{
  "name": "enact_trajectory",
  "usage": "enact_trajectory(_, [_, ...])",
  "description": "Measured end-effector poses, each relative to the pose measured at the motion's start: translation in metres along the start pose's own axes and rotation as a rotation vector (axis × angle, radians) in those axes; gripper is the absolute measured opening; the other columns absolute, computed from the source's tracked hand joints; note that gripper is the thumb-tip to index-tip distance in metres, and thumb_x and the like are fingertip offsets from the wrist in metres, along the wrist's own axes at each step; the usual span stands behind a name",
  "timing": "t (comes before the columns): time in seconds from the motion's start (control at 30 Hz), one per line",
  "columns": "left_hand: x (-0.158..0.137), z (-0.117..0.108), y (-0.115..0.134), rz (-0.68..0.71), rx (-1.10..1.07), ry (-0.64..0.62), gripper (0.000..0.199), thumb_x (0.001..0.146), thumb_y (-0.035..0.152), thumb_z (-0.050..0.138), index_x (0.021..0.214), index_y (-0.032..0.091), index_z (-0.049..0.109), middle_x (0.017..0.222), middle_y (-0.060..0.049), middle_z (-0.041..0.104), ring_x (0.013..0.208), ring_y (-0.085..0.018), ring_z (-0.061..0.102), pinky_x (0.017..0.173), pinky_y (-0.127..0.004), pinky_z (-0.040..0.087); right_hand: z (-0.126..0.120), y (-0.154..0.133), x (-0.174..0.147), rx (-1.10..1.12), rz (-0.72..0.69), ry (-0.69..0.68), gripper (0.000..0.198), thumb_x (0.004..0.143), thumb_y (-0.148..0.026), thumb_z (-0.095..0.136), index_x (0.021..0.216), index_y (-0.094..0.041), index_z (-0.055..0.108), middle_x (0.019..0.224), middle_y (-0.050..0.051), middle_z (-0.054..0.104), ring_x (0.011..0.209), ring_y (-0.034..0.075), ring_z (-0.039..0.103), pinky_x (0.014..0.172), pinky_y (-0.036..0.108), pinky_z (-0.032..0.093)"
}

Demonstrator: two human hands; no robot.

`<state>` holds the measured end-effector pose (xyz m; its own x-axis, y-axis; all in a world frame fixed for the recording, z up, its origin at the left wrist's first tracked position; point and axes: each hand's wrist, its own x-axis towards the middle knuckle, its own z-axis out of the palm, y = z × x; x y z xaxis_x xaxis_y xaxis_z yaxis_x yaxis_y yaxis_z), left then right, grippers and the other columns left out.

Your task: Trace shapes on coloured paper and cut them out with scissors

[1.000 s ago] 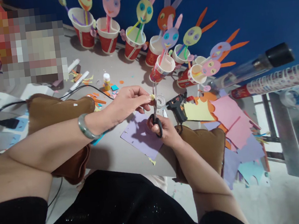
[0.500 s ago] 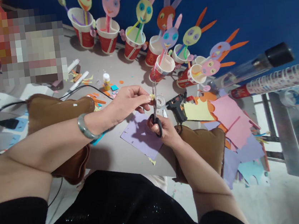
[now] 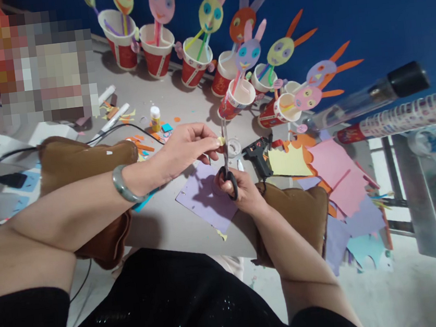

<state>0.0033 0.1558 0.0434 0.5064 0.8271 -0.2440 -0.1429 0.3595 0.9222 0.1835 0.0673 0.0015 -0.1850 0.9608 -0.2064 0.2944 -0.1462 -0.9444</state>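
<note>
Between thumb and fingertips, my left hand (image 3: 192, 146) pinches a small piece of yellow paper (image 3: 221, 141). My right hand (image 3: 242, 191) is closed around the black handles of a pair of scissors (image 3: 227, 165), whose blades point up and away from me, right beside the yellow piece. Whether the blades touch the paper I cannot tell. Below both hands lies a sheet of purple paper (image 3: 206, 199) on the table, with their shadow across it. A black glue gun (image 3: 257, 158) rests just right of the scissors.
Red paper cups (image 3: 157, 52) with paper rabbit faces line the blue wall. Brown cushions (image 3: 294, 212) lie at the table edge on both sides. Coloured paper sheets (image 3: 339, 170) pile up at right, beside stacked cups (image 3: 405, 116). A small bottle (image 3: 155, 119) stands among scraps, near a black cable.
Almost nothing differs. My hands, the yellow paper piece and the scissors stay in nearly the same place, with only a very slight shift of the fingers.
</note>
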Motion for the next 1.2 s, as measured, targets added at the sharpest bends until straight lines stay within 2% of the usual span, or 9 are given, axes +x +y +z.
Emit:
enact_trajectory(0.47, [0.0006, -0.0020, -0.0009, 0.022, 0.007, 0.002, 0.018, 0.088, 0.008, 0.064, 0.073, 0.016, 0.057, 0.068, 0.001, 0.066, 0.060, -0.006, 0.065, 0.056, -0.018, 0.050, -0.0015, -0.0028, -0.0005, 0.006, 0.002, -0.006, 0.065, 0.073, -0.082, 0.071, 0.065, -0.020, 0.051, 0.063, -0.002, 0.050, 0.057, 0.010, 0.037, 0.056, 0.028, 0.033])
enact_trajectory(0.7, [0.0009, -0.0029, 0.0006, 0.009, 0.000, -0.049, 0.024, 0.097, 0.026, 0.059, 0.077, 0.014, 0.062, 0.078, -0.005, 0.073, 0.061, -0.007, 0.065, 0.054, -0.018, 0.050, -0.0016, -0.0019, -0.0005, -0.015, -0.005, -0.003, 0.066, 0.073, -0.083, 0.069, 0.065, -0.020, 0.051, 0.063, -0.002, 0.050, 0.057, 0.010, 0.038, 0.056, 0.028, 0.032])
enact_trajectory(0.87, [0.0000, -0.0025, 0.0007, 0.023, 0.035, -0.041, 0.015, 0.087, 0.012, 0.068, 0.075, 0.015, 0.060, 0.070, -0.002, 0.070, 0.060, -0.007, 0.064, 0.056, -0.018, 0.051, -0.0023, -0.0027, 0.0001, -0.026, -0.005, -0.008, 0.066, 0.072, -0.084, 0.069, 0.065, -0.021, 0.050, 0.063, -0.002, 0.051, 0.058, 0.011, 0.039, 0.057, 0.028, 0.033])
enact_trajectory(1.0, [-0.0002, -0.0015, 0.0019, 0.007, 0.043, -0.020, 0.017, 0.088, 0.008, 0.064, 0.073, 0.015, 0.059, 0.062, 0.001, 0.065, 0.059, -0.007, 0.064, 0.056, -0.018, 0.051, -0.0020, -0.0033, 0.0002, -0.017, 0.004, -0.004, 0.066, 0.071, -0.083, 0.070, 0.063, -0.021, 0.050, 0.063, -0.002, 0.051, 0.058, 0.011, 0.038, 0.057, 0.028, 0.032])
enact_trajectory(1.2, [0.0002, -0.0011, 0.0028, 0.003, 0.031, -0.022, 0.019, 0.088, 0.007, 0.063, 0.072, 0.015, 0.058, 0.065, 0.000, 0.066, 0.059, -0.006, 0.064, 0.056, -0.018, 0.050, -0.0019, -0.0037, 0.0001, 0.003, 0.014, -0.004, 0.065, 0.069, -0.082, 0.073, 0.063, -0.021, 0.050, 0.063, -0.002, 0.053, 0.057, 0.011, 0.038, 0.056, 0.028, 0.033])
